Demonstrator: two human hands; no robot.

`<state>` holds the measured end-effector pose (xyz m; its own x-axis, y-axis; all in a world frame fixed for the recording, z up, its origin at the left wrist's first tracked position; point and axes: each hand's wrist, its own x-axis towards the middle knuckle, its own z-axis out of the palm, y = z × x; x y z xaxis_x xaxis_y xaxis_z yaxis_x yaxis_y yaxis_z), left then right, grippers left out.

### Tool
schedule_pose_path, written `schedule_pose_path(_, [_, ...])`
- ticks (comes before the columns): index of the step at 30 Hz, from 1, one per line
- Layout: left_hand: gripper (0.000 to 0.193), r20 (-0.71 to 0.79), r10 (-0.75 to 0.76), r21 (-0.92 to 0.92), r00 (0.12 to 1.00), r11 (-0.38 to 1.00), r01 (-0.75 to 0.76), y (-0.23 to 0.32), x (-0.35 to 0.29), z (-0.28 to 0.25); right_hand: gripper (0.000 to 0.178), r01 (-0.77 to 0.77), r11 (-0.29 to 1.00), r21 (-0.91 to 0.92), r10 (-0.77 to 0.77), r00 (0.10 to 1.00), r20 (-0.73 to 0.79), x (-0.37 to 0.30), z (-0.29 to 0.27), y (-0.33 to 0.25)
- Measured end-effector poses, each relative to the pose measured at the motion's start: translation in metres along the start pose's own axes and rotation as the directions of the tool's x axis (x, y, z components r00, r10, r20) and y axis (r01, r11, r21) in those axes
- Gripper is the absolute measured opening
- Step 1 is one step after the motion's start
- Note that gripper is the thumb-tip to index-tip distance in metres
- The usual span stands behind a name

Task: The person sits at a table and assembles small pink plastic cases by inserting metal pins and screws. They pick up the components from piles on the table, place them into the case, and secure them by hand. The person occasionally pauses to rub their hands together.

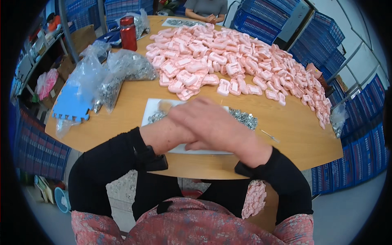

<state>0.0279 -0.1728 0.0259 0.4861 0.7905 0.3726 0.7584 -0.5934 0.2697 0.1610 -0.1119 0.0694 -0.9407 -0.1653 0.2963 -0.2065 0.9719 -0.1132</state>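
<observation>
My right hand [212, 118] lies across my left hand [185, 136], fingers stretched over its back. Most of the left fingers are hidden underneath. Both hands are above a white board [150, 107] on the table, with small shiny metal parts [245, 118] heaped to the right and more metal pieces [156, 117] at the left. A blurred tan shape [165, 106] shows at the board's far left; its kind is unclear. Right of the board lies a thin, pale, stick-like tool [269, 136].
Pink plastic cases [232, 69] cover the table's far side. At left are clear bags of metal parts [128, 67], a blue foam mat [71, 104] and a red bottle [128, 33]. A person [206, 10] sits opposite. Blue crates [261, 18] stand around the table [298, 143].
</observation>
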Motion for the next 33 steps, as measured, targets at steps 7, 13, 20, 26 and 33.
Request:
schedule_pose_path(7, [0.035, 0.216, -0.155, -0.157, 0.964, 0.969, 0.191, -0.003, 0.007, 0.001, 0.091, -0.169, 0.981, 0.095, 0.165, 0.985, 0.043, -0.005, 0.007, 0.021])
schedule_pose_path(13, [0.026, 0.117, -0.1, -0.149, 0.988, 0.982, 0.117, -0.016, 0.009, 0.015, 0.085, -0.224, 0.965, 0.133, 0.222, 0.975, 0.027, -0.001, 0.003, 0.015])
schedule_pose_path(20, [0.019, 0.044, -0.045, -0.169, 0.998, 0.984, 0.051, -0.031, 0.004, 0.034, 0.088, -0.275, 0.947, 0.168, 0.268, 0.961, 0.065, -0.002, 0.0, 0.012])
schedule_pose_path(26, [0.036, 0.182, 0.007, -0.182, 0.983, 0.983, 0.027, -0.015, 0.01, 0.006, 0.085, -0.252, 0.959, 0.13, 0.246, 0.967, 0.059, -0.006, -0.003, 0.013])
schedule_pose_path(33, [0.041, -0.151, 0.081, -0.029, 0.985, 0.996, -0.086, -0.019, -0.005, 0.024, 0.095, -0.063, 0.99, -0.125, 0.058, 0.997, -0.045, 0.006, 0.003, 0.0])
